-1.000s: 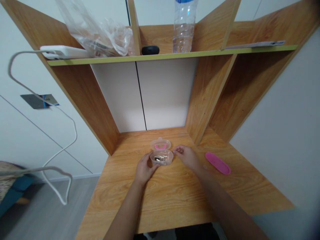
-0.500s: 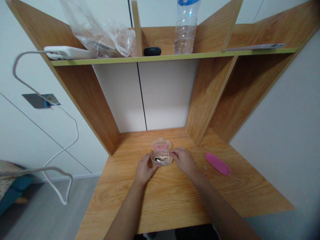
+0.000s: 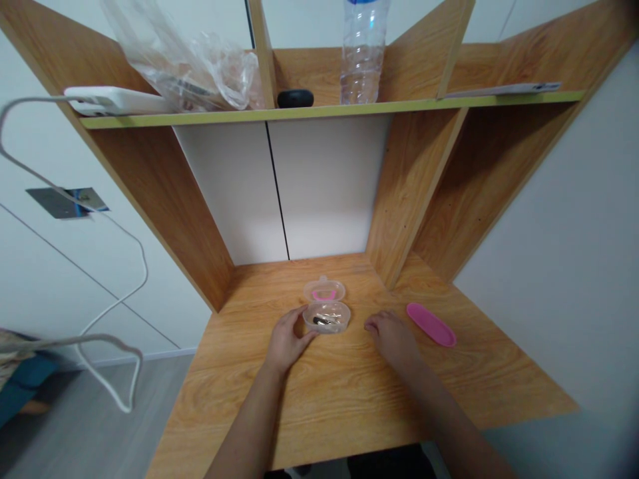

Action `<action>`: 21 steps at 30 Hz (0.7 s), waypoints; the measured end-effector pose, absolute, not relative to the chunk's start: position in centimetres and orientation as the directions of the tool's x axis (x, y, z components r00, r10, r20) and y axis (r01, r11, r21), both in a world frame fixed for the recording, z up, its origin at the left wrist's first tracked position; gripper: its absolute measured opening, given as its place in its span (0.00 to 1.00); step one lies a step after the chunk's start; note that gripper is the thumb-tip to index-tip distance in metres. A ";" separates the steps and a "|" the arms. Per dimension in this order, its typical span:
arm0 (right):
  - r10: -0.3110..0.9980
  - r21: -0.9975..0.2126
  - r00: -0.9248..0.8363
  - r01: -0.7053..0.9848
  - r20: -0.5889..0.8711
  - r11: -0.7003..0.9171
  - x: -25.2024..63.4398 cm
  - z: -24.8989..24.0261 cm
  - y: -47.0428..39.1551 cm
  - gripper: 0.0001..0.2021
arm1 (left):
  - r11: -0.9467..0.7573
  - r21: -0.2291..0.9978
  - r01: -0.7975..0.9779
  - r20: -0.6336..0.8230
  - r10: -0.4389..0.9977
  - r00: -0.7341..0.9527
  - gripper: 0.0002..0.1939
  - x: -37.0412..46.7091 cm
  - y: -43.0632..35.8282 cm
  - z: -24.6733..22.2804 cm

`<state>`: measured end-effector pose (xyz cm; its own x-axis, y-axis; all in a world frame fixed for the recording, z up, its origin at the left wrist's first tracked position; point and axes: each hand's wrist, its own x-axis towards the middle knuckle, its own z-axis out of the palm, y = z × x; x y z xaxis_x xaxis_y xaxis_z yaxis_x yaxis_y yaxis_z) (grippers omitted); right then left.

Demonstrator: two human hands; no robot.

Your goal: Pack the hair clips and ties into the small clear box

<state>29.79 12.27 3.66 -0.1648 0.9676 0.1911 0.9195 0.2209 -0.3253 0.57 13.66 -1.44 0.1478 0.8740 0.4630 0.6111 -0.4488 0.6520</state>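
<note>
A small clear plastic box stands on the desk with its lid hinged back behind it; pink shows on the lid. Inside lie a few small dark and shiny pieces, too small to name. My left hand grips the box's left end between thumb and fingers. To the right of the box, my right hand rests low over the desk with its fingertips pinched together; whatever they hold, if anything, is hidden. A long oval pink tray lies just beyond that hand.
The wooden desk has upright panels and a shelf above. On the shelf are a white device with a cable, a plastic bag, a black object and a clear bottle.
My right hand has moved away from the box's right end to the desk on the right, covering the spot where small ring-like pieces lay. My left hand stays at the box.
</note>
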 end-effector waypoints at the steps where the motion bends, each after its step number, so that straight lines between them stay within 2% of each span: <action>1: 0.969 -0.313 -0.161 0.925 0.188 0.215 30.1 3.2 12.3 0.13 | -0.443 0.654 0.613 0.462 0.876 0.141 0.32 0.6 13.7 -1.4; 6: 0.964 -0.269 -0.178 0.936 0.198 0.228 32.4 1.8 12.4 0.15 | -0.434 0.649 0.625 0.465 0.876 0.126 0.32 0.5 13.7 -1.5; 9: 0.958 -0.240 -0.134 0.950 0.255 0.197 35.1 1.6 12.5 0.17 | -0.434 0.651 0.623 0.469 0.875 0.119 0.32 0.6 13.7 -1.4; 11: 0.952 -0.221 -0.057 0.967 0.301 0.127 37.3 1.6 12.3 0.19 | -0.434 0.655 0.619 0.468 0.876 0.119 0.32 0.6 13.7 -1.4; 13: 0.928 -0.169 0.107 0.984 0.357 -0.049 39.6 1.4 12.0 0.20 | -0.432 0.662 0.612 0.464 0.878 0.118 0.31 0.6 13.7 -1.4; 14: 0.921 -0.138 0.181 0.980 0.346 -0.141 40.7 1.2 11.8 0.23 | -0.430 0.669 0.606 0.460 0.880 0.117 0.31 0.6 13.7 -1.4; 16: 0.931 -0.112 0.243 0.969 0.271 -0.221 42.2 1.0 11.6 0.27 | -0.428 0.686 0.588 0.448 0.886 0.121 0.31 0.7 13.7 -1.4; 18: 0.949 -0.127 0.243 0.967 0.203 -0.220 43.0 0.9 11.6 0.28 | -0.425 0.703 0.570 0.436 0.891 0.127 0.31 0.7 13.7 -1.4; 21: 0.947 -0.248 0.216 0.956 0.237 -0.156 42.2 1.6 12.2 0.28 | -0.417 0.718 0.558 0.427 0.896 0.121 0.31 0.7 13.7 -1.3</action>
